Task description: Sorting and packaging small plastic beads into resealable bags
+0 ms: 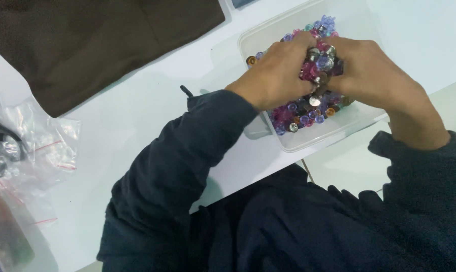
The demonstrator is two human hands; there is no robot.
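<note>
We've got both hands in the clear plastic tub: left hand and right hand closed together around a clump of coloured push pins, lifted above the remaining pins in the tub's near half.

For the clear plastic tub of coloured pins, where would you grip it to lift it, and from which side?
Likely by the two short end walls of the clear plastic tub, from above and outside. It is shallow, open-topped and full of loose coloured push pins, so it must stay level. The left hand and right hand fill the middle.
</note>
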